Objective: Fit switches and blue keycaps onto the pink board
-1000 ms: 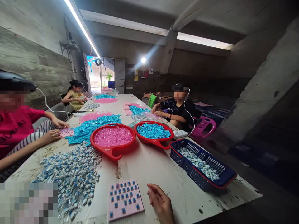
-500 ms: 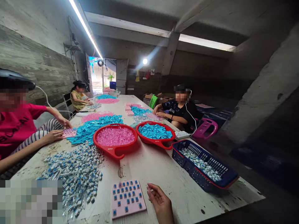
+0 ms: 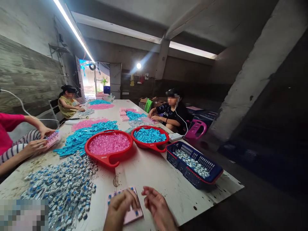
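My left hand [image 3: 121,205] is above a pink board [image 3: 133,216], its fingers bent down and pressed together. It covers much of the board, and its fingertips are blurred. Small blue-topped square switches [image 3: 137,212] sit on the board where it shows. Just right of the board is my right hand [image 3: 156,205], thumb and fingers drawn together; whatever lies between the tips is too small to make out. To the left spreads a big heap of loose blue and clear switches [image 3: 64,186].
Beyond the board stand a red basin [image 3: 106,158] of clear pink pieces and another red basin [image 3: 150,146] of blue pieces. A navy basket [image 3: 192,176] holds more switches. A blue heap [image 3: 84,136] lies left. Three co-workers sit along the white table [image 3: 146,170].
My left hand has come into view over the pink board. My right hand stays beside the board. The view has turned, and the co-worker at left has lifted a pink board.
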{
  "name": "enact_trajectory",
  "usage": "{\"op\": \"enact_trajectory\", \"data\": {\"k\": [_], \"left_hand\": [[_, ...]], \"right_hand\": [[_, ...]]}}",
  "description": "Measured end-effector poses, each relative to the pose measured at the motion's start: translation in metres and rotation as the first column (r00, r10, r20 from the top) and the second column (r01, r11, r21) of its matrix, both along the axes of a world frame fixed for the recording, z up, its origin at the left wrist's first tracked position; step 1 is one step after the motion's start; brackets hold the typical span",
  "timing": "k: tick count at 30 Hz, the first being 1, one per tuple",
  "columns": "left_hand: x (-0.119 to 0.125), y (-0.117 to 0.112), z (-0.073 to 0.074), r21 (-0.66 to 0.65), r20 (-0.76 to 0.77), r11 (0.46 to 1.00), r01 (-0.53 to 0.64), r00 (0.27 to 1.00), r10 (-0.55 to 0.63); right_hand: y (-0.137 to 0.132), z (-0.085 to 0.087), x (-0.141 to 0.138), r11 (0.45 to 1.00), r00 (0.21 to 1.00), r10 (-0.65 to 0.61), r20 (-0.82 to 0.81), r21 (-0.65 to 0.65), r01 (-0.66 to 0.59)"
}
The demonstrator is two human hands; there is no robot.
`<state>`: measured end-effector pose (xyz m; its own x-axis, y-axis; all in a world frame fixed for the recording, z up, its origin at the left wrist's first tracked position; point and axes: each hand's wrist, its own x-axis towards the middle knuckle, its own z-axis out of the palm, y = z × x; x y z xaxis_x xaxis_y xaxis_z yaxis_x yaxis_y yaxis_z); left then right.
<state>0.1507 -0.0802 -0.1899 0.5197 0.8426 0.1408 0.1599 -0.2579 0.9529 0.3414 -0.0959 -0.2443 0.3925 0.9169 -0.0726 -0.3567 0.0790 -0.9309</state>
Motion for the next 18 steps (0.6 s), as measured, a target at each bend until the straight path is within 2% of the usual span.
{"op": "enact_trajectory", "data": {"k": [2, 3, 4, 5, 6, 7, 8, 9, 10, 13, 14, 15, 18], "left_hand": [[-0.004, 0.025, -0.02, -0.002, -0.069, 0.986, -0.164, 0.984, 0.164], [-0.009, 0.035, -0.035, 0.053, -0.13, 0.967, -0.249, 0.958, 0.254], [-0.015, 0.042, -0.051, 0.123, -0.181, 0.947, -0.298, 0.931, 0.316], [-0.021, 0.048, -0.068, 0.189, -0.219, 0.93, -0.316, 0.91, 0.353], [-0.026, 0.051, -0.085, 0.238, -0.259, 0.922, -0.304, 0.896, 0.362], [-0.03, 0.053, -0.1, 0.282, -0.285, 0.91, -0.303, 0.88, 0.381], [-0.033, 0.053, -0.113, 0.311, -0.316, 0.909, -0.279, 0.871, 0.375], [-0.035, 0.053, -0.122, 0.329, -0.342, 0.909, -0.257, 0.864, 0.368], [-0.036, 0.053, -0.129, 0.339, -0.363, 0.91, -0.239, 0.859, 0.361], [-0.036, 0.048, -0.133, 0.33, -0.385, 0.92, -0.211, 0.86, 0.335], [-0.036, 0.046, -0.131, 0.321, -0.376, 0.923, -0.213, 0.866, 0.33], [-0.038, 0.044, -0.128, 0.311, -0.363, 0.926, -0.215, 0.873, 0.325], [-0.043, 0.038, -0.12, 0.273, -0.334, 0.935, -0.227, 0.889, 0.313]], "right_hand": [[0.008, 0.036, 0.026, 0.989, 0.996, -0.085, -0.031, 0.118, 0.088], [0.014, 0.053, 0.036, 0.952, 0.978, -0.21, 0.003, 0.228, 0.204], [0.021, 0.068, 0.042, 0.889, 0.936, -0.348, 0.046, 0.334, 0.314], [0.029, 0.08, 0.043, 0.838, 0.884, -0.446, 0.141, 0.412, 0.357], [0.038, 0.089, 0.039, 0.849, 0.849, -0.428, 0.309, 0.461, 0.259], [0.048, 0.094, 0.031, 0.898, 0.815, -0.268, 0.514, 0.44, 0.017], [0.057, 0.095, 0.02, 0.906, 0.738, -0.071, 0.671, 0.353, -0.234], [0.065, 0.094, 0.008, 0.887, 0.677, 0.036, 0.735, 0.288, -0.36], [0.071, 0.09, -0.004, 0.869, 0.66, 0.115, 0.742, 0.247, -0.429], [0.08, 0.071, -0.031, 0.902, 0.791, 0.138, 0.596, 0.254, -0.349], [0.079, 0.063, -0.038, 0.909, 0.794, 0.165, 0.586, 0.222, -0.352], [0.077, 0.055, -0.042, 0.908, 0.764, 0.206, 0.612, 0.172, -0.382], [0.064, 0.029, -0.052, 0.883, 0.596, 0.294, 0.747, 0.026, -0.468]]}}
